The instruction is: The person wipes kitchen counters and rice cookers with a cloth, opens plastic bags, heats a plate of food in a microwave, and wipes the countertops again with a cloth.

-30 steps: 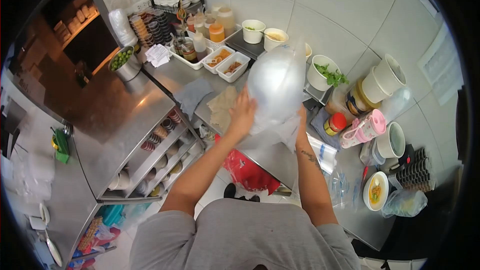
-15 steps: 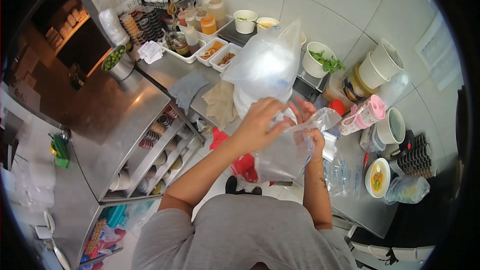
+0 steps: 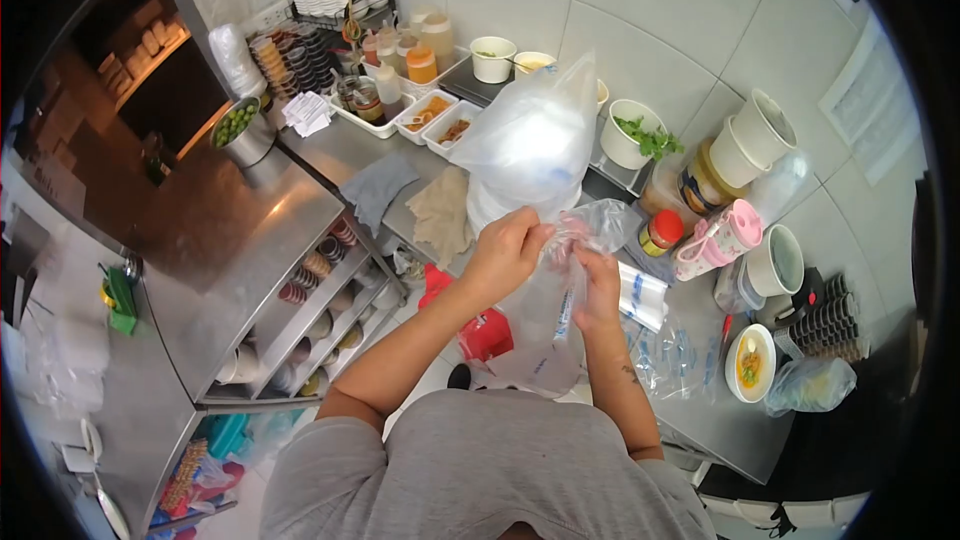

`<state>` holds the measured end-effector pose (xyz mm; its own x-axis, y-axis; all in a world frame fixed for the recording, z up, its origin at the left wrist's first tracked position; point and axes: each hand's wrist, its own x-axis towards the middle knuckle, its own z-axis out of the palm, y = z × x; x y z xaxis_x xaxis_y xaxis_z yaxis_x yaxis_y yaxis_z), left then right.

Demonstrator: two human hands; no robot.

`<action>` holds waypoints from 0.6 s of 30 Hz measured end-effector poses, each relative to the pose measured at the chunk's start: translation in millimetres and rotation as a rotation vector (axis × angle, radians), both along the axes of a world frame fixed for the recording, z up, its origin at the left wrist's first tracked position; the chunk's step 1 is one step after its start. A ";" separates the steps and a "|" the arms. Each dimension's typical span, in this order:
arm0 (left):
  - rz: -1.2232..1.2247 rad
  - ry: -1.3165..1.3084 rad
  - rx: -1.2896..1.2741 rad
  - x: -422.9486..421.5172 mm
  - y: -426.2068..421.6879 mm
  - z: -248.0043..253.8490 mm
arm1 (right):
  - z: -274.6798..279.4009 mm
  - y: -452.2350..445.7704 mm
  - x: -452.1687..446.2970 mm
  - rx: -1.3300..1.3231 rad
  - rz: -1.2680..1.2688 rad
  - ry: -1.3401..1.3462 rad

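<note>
**Thin, clear plastic bag held by both hands at centre of frame**

Head view: The bare left hand, at centre, has its fingers drawn together on the bag's upper edge. The bare right hand, just right, pinches the gathered film. The bag hangs limp toward lower centre. A bulging, translucent white plastic bag sits just beyond, upper centre. Step in hand, as judged: working the limp bag's mouth. The next move calls for separating the clinging layers without tearing.

Right of the fingers, red-lidded jar, then pink tumbler; left of the fingers, beige cloth, then grey cloth.
</note>
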<state>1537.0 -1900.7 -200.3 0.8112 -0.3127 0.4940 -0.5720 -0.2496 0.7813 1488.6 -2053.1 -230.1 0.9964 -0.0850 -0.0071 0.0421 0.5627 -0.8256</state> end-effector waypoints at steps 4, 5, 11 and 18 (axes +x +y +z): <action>0.043 -0.083 -0.087 1.5 -0.3 -5.5 | 4.0 12.0 4.6 -0.084 -0.037 0.036; 0.048 -0.077 -0.127 0.5 -0.1 -5.1 | 3.1 13.3 5.0 -0.086 -0.037 0.036; 0.069 0.171 -0.074 -1.5 10.6 -2.5 | 12.8 18.3 5.5 -0.110 -0.048 0.035; -0.083 0.391 -0.312 5.7 12.0 -1.7 | 16.8 24.8 -0.7 -0.226 -0.060 -0.029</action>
